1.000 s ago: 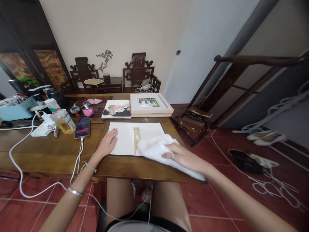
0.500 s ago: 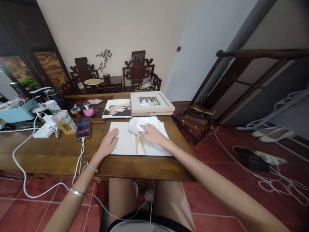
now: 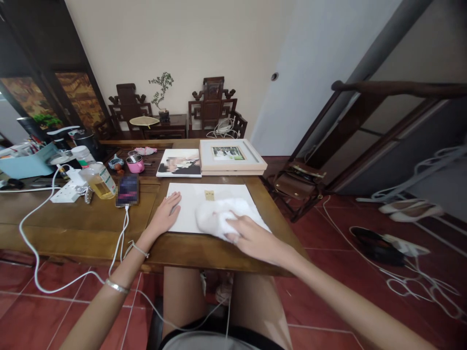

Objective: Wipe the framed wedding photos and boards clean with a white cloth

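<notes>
A white flat board (image 3: pixel 186 204) lies on the wooden table in front of me. My left hand (image 3: pixel 168 211) rests flat with extended fingers on its left edge. My right hand (image 3: pixel 248 236) grips a white cloth (image 3: pixel 211 216), which is pressed onto the board's lower right part and slightly blurred. Beyond the cloth, a small gold-coloured piece (image 3: pixel 209 195) shows on the board; whatever lies below it is covered by the cloth.
Behind the board are a photo print (image 3: pixel 178 163) and stacked light wooden frames (image 3: pixel 233 167). To the left stand a phone (image 3: pixel 127 189) on a cable, a bottle of yellowish liquid (image 3: pixel 98 181), a white power strip (image 3: pixel 65 193), a pink cup (image 3: pixel 135 164) and a blue box (image 3: pixel 27 163).
My right hand has drawn the cloth down the board towards me, uncovering the upper end of the gold piece and covering its lower legs. My left hand stays in place.
</notes>
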The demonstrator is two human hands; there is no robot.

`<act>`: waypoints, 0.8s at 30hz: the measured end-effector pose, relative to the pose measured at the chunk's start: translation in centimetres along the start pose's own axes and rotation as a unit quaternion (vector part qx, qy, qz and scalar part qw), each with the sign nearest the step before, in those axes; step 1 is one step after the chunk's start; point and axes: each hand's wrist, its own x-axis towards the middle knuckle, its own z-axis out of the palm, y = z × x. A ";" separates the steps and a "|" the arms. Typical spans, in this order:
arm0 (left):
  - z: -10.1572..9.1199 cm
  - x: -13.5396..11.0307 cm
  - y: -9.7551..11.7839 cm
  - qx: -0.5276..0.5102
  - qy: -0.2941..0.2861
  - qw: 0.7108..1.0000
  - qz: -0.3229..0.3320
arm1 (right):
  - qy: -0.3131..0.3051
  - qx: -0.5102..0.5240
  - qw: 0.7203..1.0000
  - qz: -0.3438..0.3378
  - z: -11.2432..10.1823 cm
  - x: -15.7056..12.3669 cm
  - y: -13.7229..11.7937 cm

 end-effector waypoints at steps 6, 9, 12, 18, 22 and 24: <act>-0.1 0.0 0.0 0.000 -0.006 1.000 0.002 | 0.101 -0.049 0.992 0.060 -0.3 7.7 3.2; -0.2 0.0 0.0 0.005 -0.010 1.000 0.003 | 0.097 -0.077 0.991 0.047 0.1 9.7 3.5; -0.2 0.0 0.0 0.008 -0.011 1.000 0.002 | 0.083 -0.089 0.993 -0.003 0.9 8.8 2.7; -0.1 0.0 0.1 0.011 -0.009 1.000 0.001 | 0.026 -0.069 0.991 -0.112 1.5 1.8 -0.7; 0.0 0.0 0.1 0.008 0.000 1.000 0.004 | -0.013 -0.059 0.988 -0.145 0.9 -1.4 -2.3; 0.0 0.0 0.0 0.006 0.001 1.000 0.004 | -0.026 -0.063 0.987 -0.143 0.4 -1.7 -2.3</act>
